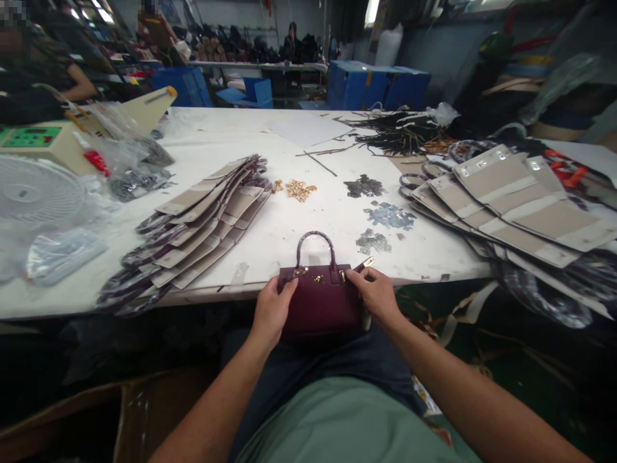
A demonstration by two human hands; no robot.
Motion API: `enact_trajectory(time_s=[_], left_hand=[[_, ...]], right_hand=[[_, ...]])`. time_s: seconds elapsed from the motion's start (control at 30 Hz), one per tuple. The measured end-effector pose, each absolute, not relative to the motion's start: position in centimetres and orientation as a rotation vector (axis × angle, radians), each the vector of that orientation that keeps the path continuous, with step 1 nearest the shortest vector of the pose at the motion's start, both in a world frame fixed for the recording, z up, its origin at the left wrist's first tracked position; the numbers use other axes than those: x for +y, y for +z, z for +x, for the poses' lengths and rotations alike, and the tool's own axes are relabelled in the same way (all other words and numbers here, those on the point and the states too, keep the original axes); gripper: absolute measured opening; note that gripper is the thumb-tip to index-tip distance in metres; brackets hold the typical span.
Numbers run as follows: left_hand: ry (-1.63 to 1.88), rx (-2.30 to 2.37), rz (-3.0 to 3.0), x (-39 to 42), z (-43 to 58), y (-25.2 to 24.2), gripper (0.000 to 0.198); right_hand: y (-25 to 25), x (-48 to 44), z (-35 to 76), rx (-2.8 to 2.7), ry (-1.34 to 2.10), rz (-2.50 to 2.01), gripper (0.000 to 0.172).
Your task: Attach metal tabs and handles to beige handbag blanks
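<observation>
A small burgundy handbag (pixel 324 307) stands upright at the table's front edge, over my lap. Its arched handle (pixel 315 236) points up and looks wrapped in clear film. My left hand (pixel 272 312) grips the bag's upper left corner, thumb on the front beside a short strap (pixel 299 272). At the upper right, my right hand (pixel 378 294) pinches another short strap (pixel 365 263) with a gold metal tip, which sticks up past the fingers. Small gold fittings (pixel 318 279) sit on the bag's front. The fingers behind the bag are hidden.
Stacked flat bag panels with wrapped handles lie left (pixel 207 225) and right (pixel 511 199). Small gold parts (pixel 299 190), dark pieces (pixel 364 186) and silvery plates (pixel 391 216) lie in piles between. A white fan (pixel 41 193) is at left; a co-worker (pixel 43 71) sits beyond.
</observation>
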State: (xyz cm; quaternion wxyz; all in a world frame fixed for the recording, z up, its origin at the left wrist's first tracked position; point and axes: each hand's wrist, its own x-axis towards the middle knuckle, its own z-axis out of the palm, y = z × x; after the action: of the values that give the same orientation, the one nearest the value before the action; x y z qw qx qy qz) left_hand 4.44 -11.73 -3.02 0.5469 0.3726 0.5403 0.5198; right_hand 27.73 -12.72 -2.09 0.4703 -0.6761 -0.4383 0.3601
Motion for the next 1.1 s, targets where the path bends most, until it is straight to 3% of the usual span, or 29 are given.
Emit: enact_trajectory(time_s=[0.27, 1.1], left_hand=[[1.188, 1.114, 0.657, -11.0, 4.8, -3.1, 0.055], [1.265, 1.036, 0.744, -11.1, 4.2, -2.4, 0.051]], right_hand=[[-2.7, -11.8, 28.6, -1.081, 0.917, -1.625, 0.054], [-1.6, -12.8, 28.5, -1.150, 0.818, -1.549, 0.049]])
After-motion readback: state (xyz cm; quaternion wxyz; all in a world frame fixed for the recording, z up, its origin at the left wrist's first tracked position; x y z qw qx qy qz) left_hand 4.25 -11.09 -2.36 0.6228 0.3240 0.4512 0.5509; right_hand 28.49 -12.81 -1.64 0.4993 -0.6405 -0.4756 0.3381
